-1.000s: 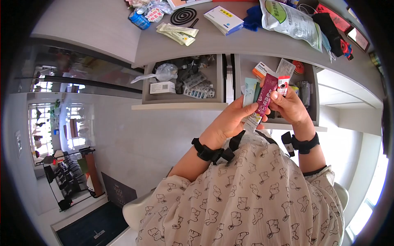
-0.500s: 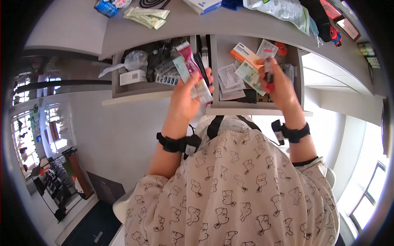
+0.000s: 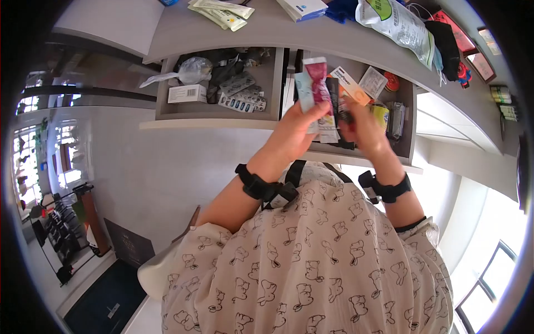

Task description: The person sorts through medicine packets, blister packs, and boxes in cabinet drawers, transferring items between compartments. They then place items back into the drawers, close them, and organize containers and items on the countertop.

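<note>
My left hand (image 3: 293,129) is closed around several slim packets over the right drawer. Among them are a maroon sachet (image 3: 317,75), a pale blue-green sachet (image 3: 304,92) and a dark strip (image 3: 333,92). My right hand (image 3: 367,131) is beside them, its fingers curled and blurred by motion. A small dark item (image 3: 346,115) shows at its fingertips; what it is I cannot make out. Behind the hands, in the right drawer (image 3: 409,92), lie an orange and white box (image 3: 351,86), a printed paper (image 3: 372,83), a round red item (image 3: 391,82) and a yellow item (image 3: 381,115).
The open left drawer (image 3: 222,119) holds a clear plastic bag (image 3: 194,71), a white box (image 3: 187,94) and blister packs (image 3: 243,103). On the desk (image 3: 267,34) above lie stick sachets (image 3: 222,12), a white booklet stack (image 3: 303,9) and a large pouch (image 3: 397,30).
My left hand has moved right, from between the drawers to over the right drawer, carrying its packets. My right hand has come lower and closer to it. The view has shifted slightly.
</note>
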Demonstrator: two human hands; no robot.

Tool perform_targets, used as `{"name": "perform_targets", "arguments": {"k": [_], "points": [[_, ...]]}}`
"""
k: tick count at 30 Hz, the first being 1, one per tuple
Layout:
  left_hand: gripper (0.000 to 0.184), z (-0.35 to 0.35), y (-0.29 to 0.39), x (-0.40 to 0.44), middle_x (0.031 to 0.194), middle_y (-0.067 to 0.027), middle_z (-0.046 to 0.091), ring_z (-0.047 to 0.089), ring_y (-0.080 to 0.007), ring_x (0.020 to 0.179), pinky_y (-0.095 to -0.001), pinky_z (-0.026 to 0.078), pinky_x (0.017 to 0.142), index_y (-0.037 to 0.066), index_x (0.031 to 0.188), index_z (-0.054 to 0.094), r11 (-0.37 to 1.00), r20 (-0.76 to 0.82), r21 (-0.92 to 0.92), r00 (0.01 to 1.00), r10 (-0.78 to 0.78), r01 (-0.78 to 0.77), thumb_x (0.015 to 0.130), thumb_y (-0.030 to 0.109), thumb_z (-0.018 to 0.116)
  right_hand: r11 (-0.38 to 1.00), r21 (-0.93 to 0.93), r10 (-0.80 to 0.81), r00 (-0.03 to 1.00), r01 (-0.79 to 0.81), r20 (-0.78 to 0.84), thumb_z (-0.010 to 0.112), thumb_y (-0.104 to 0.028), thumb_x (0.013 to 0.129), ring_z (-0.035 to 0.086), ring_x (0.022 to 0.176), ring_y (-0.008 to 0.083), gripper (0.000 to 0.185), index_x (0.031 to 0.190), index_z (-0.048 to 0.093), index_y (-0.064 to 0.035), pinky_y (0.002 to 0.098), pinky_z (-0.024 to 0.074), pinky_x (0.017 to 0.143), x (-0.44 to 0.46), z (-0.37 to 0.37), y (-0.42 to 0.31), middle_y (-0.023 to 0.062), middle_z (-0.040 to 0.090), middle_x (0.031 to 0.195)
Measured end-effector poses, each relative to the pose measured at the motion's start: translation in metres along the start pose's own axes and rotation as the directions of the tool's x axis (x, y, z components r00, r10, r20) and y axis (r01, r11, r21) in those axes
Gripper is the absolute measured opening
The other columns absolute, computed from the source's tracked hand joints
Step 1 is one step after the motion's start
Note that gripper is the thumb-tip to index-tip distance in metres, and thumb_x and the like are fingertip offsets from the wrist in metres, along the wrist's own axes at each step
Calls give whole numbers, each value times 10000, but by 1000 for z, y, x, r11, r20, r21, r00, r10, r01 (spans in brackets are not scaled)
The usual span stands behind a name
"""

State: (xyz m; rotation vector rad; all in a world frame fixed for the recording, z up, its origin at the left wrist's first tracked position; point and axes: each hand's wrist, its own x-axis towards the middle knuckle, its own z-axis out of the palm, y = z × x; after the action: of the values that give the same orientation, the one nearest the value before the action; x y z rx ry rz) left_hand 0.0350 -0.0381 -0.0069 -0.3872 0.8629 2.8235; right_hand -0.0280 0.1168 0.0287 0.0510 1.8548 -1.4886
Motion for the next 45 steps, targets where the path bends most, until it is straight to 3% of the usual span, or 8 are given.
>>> {"name": "perform_targets", "arguments": {"k": [2,6,8,9,15,28,32,45], "points": [[243,12,-2,-1,1030,-44,573,571,-172,923,-348,452,815,56,1069,506,999,4,53,1000,6,-6,864,181,544,969,-204,-154,987,141,-51,331,-326,920,494,564,85,352,1019,526,-49,199,350,439,-9,22,7,29,504,706],[253,-10,18,-7,1026,-58,585,574,-162,914,-324,492,782,54,1051,533,984,-105,-121,987,118,-130,853,207,569,1000,4,5,951,-7,311,476,-361,871,596,828,190,387,1083,519,-41,295,473,645,-4,2,11,103,577,894],[245,-31,27,-12,1036,-64,591,582,-167,885,-329,497,746,67,1056,529,975,-121,-132,979,161,-177,849,191,574,416,-778,-465,846,470,263,552,-347,827,573,934,252,422,1094,510,-22,361,472,744,15,-31,33,158,580,971],[242,-37,30,-14,1046,-71,597,591,-172,856,-334,502,711,80,1061,525,965,-141,-138,969,202,-221,846,175,580,204,-914,-418,876,349,241,616,-341,778,533,1033,286,521,1147,454,-10,378,471,792,25,-45,36,214,562,1042],[241,-38,35,-19,1071,-85,590,599,-180,881,-320,520,737,61,1072,531,980,-171,-40,968,186,-195,863,179,553,-139,-989,123,990,-46,-63,694,-355,695,574,967,315,729,1247,329,-48,386,496,769,63,-47,20,177,547,1071],[267,-45,39,-22,1095,-94,583,592,-182,909,-343,501,769,78,1113,511,982,-136,96,975,176,-164,865,168,546,191,-979,-265,964,75,22,742,-132,620,379,1174,361,725,1231,358,-60,408,354,977,113,-105,37,175,350,1246],[262,-48,39,-23,1088,-94,585,594,-181,894,-344,498,767,72,1107,518,989,-132,69,981,142,-134,866,170,544,97,-984,-425,900,152,97,710,-33,597,379,1166,368,686,1199,382,-49,387,369,962,104,-103,35,187,374,1208],[243,-44,35,-25,1072,-79,590,591,-167,891,-334,498,764,92,1087,542,987,-121,12,979,161,-161,855,160,563,708,-482,-553,830,516,76,658,104,603,488,1096,218,673,1181,378,-99,323,405,937,35,-76,-5,79,479,1157]]}}
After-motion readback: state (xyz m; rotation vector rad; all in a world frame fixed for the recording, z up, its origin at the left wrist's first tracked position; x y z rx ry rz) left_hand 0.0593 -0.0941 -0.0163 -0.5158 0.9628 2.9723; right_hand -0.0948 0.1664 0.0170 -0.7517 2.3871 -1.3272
